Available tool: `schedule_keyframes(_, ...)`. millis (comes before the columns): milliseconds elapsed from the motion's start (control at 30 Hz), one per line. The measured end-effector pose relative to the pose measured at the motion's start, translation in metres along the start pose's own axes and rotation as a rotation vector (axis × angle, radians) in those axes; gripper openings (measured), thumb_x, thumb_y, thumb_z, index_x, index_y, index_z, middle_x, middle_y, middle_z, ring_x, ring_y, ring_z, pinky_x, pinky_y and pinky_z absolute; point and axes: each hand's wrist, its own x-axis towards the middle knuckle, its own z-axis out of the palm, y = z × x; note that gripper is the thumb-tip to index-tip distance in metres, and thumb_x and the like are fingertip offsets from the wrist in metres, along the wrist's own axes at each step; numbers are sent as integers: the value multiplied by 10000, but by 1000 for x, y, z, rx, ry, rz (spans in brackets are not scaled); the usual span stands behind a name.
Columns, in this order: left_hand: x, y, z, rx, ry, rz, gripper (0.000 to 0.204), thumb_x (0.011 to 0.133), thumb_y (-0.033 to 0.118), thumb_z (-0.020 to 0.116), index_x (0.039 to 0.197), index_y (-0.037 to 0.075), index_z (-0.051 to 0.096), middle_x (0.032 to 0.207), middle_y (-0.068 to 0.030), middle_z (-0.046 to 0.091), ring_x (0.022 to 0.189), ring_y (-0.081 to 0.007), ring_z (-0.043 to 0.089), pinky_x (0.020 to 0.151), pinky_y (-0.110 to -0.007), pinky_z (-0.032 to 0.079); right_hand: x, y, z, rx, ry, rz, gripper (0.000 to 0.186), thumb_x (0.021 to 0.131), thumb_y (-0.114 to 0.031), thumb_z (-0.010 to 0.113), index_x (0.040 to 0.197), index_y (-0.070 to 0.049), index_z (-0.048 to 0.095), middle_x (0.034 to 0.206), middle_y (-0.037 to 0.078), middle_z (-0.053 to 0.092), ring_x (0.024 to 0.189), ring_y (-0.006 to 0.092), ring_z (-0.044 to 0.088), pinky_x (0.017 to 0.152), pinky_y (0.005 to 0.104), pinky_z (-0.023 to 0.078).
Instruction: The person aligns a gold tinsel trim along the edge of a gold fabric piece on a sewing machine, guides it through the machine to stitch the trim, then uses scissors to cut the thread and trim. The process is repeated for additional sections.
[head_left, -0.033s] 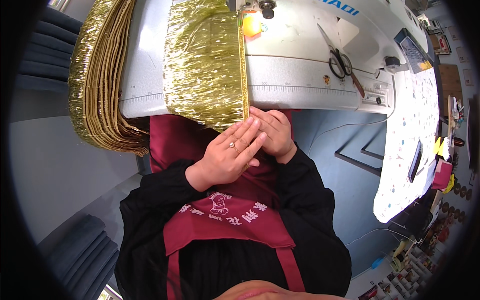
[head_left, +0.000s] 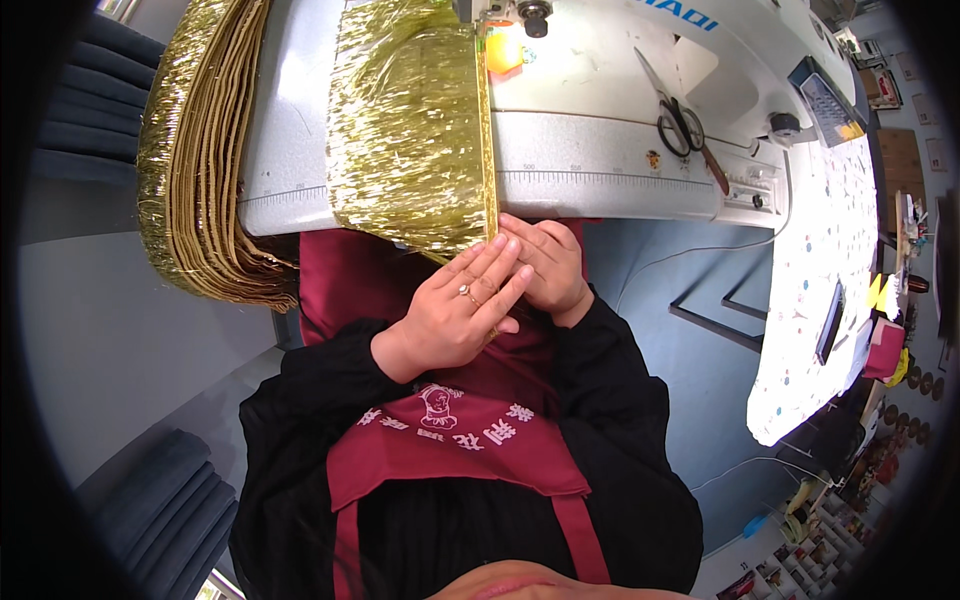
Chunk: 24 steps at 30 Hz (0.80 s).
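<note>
A strip of gold tinsel fringe [head_left: 410, 130] lies across the sewing machine bed, its strands spread to the left of a narrow glittery heading band. That band runs from under the machine head [head_left: 505, 12] down to the bed's front edge. There my left hand [head_left: 450, 310], with a ring on one finger, grips the band's near end with fairly straight fingers. Against its fingertips, my right hand [head_left: 545, 265] holds the same end from the right. The fingers overlap, so the exact pinch is hidden. My burgundy apron [head_left: 335, 280] shows below the fringe.
A thick folded stack of gold fringe [head_left: 205, 150] hangs over the bed's left end. Black-handled scissors [head_left: 680, 128] and a brown-handled tool [head_left: 716, 172] lie on the right. A yellow-orange piece [head_left: 503, 52] sits near the machine head. A patterned white-covered table [head_left: 800, 320] stands at right.
</note>
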Motion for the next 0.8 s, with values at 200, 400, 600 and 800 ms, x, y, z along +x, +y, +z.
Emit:
schedule_keyframes(200,1,0,-1,-3,13,1,527,1103,388,472,1394,-25,621,1470,-273,580,1377,-407,576,1149,-498,462,1,0,2,-8,10,-10,180,955,-155,601,1029,-30,707,1225,142,752,1194,256,707,897,385,512)
schedule_keyframes(400,-1,0,-1,-6,18,8,535,1109,391,457,1392,-32,620,1471,-280,576,1382,-419,569,1150,-499,462,1,0,2,-6,0,-19,192,956,-157,598,1041,-26,709,1226,148,749,1197,261,703,902,391,516)
schedule_keyframes(600,-2,1,0,-4,1,-6,560,1029,382,575,1426,-11,602,1514,-259,545,1415,-395,539,1179,-500,433,1,1,3,-10,6,-26,205,955,-165,595,1041,-26,718,1233,152,746,1193,260,704,915,391,515)
schedule_keyframes(800,-2,1,1,-2,-1,-1,543,1102,381,462,1404,-49,601,1490,-281,560,1405,-421,544,1172,-501,435,0,2,3,-1,8,-28,212,948,-168,597,1041,-24,721,1230,152,747,1189,260,706,921,393,515)
